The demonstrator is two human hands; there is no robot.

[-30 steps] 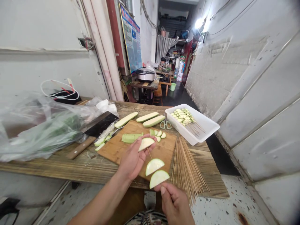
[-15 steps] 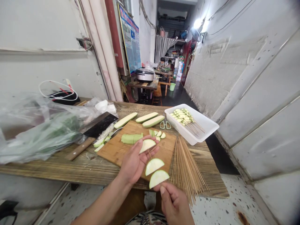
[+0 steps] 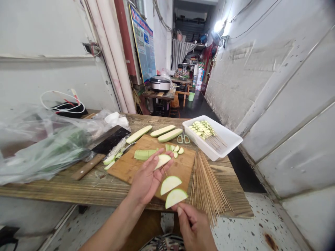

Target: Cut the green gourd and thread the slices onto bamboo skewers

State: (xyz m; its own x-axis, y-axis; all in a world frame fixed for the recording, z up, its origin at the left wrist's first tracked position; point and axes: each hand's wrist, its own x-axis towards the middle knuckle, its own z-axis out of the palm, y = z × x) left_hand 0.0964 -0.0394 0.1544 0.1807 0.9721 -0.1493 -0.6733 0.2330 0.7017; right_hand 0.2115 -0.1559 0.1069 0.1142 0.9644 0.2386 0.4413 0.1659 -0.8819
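My left hand (image 3: pixel 146 179) is palm up above the cutting board, thumb and fingers cradling a pale half-moon zucchini slice (image 3: pixel 162 161). A thin bamboo skewer (image 3: pixel 164 171) runs from that slice toward me. Two more half-moon slices, a middle one (image 3: pixel 170 184) and a lower one (image 3: pixel 176 198), sit along it, spaced apart from the slice in my palm. The skewer's near end is pinched by my right hand (image 3: pixel 195 225), just below the lowest slice. Beneath my hands lies the wooden cutting board (image 3: pixel 180 170), with a cut green zucchini piece (image 3: pixel 145 154) and small slices (image 3: pixel 178 150).
Right of the board lies a fan of bamboo skewers (image 3: pixel 208 188). Behind it, a white tray (image 3: pixel 227 137) contains skewered slices. Zucchini halves (image 3: pixel 170 135), scissors (image 3: pixel 183 138), a cleaver (image 3: pixel 111 141) and plastic bags (image 3: pixel 52 150) are on the table. Farther back, a person (image 3: pixel 180 71) sits.
The view has shifted slightly, moving everything a little to the left in the picture. Both hands keep nearly the same pose, with the slices at about the same spacing.
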